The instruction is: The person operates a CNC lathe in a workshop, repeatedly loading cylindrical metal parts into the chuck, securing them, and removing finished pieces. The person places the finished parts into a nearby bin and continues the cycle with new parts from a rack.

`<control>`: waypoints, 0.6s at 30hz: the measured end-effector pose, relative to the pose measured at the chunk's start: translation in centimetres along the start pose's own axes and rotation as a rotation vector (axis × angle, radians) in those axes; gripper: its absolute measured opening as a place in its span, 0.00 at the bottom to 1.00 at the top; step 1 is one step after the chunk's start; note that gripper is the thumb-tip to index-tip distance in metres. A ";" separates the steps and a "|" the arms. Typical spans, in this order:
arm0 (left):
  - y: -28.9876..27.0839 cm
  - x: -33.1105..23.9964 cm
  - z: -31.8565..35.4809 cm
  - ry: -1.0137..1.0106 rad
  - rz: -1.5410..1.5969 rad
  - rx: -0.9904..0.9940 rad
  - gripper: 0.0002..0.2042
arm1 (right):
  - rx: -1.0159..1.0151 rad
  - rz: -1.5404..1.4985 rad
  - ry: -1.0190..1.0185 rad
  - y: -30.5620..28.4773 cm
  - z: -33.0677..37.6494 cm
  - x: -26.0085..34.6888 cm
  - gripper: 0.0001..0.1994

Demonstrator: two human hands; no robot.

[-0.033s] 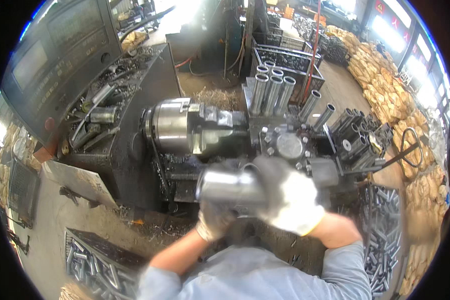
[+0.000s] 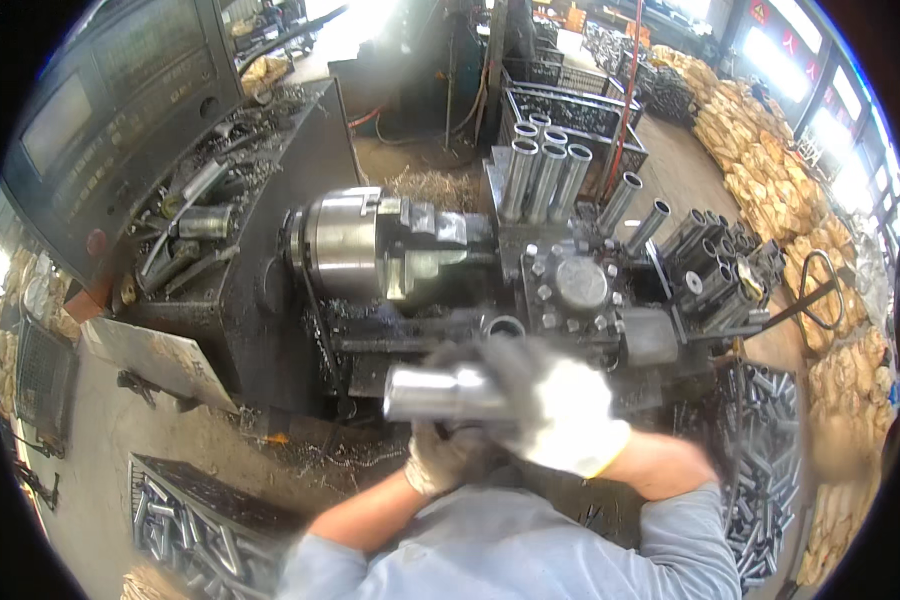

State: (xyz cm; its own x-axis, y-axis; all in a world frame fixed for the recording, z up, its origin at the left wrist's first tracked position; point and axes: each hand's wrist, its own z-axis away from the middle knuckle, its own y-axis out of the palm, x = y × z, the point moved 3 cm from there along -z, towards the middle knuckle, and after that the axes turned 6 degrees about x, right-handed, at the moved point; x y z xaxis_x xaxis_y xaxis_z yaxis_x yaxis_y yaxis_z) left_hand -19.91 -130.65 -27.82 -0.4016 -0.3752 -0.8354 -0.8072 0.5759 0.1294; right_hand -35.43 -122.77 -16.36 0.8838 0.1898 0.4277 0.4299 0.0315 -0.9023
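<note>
I hold one metal tube [image 2: 420, 394], near side of the chuck [image 2: 345, 235], right hand [image 2: 562, 408] curled round its right end, left hand [image 2: 444, 456] beneath, how closed I cannot tell, best kept level; one red sign [image 2: 788, 42], lettered; one control panel [image 2: 120, 120], markings too blurred to read.

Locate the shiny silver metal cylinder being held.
Head view, lower centre: the cylinder, right end in the gloved right hand, gloved left hand beneath, is below the round silver metal chuck.

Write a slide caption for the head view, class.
Gloved left hand and right hand hold a shiny metal tube before a lathe, more tubes standing beyond.
</note>
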 end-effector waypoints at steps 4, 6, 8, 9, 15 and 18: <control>-0.6 4.5 8.2 -0.793 0.627 -0.291 0.23 | 0.013 -0.062 0.271 10.0 3.1 -1.8 0.52; -1.2 6.5 9.2 -0.990 0.632 -0.317 0.20 | 0.393 -0.212 0.535 15.9 3.7 -6.0 0.49; -1.5 8.1 9.8 -1.027 0.589 -0.360 0.20 | 0.395 -0.395 0.525 20.4 4.2 -9.0 0.39; -1.6 8.8 10.0 -1.018 0.681 -0.371 0.20 | 0.347 -0.533 0.489 21.4 5.0 -10.4 0.38; -2.3 10.8 12.5 -0.949 1.286 -0.353 0.21 | 0.319 -0.729 0.335 20.7 6.5 -10.2 0.38; -3.1 9.8 11.8 -1.120 0.588 -0.278 0.29 | 0.005 -0.577 0.210 15.3 7.4 -10.0 0.27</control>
State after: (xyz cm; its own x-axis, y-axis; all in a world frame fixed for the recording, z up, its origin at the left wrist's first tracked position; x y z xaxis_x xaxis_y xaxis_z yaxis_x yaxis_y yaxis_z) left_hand -16.20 -127.52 -42.70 -0.2551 0.7679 -0.5876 -0.7507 0.2258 0.6209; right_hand -39.09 -116.96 -34.83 0.5267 -0.0568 0.8481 0.8493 0.0757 -0.5224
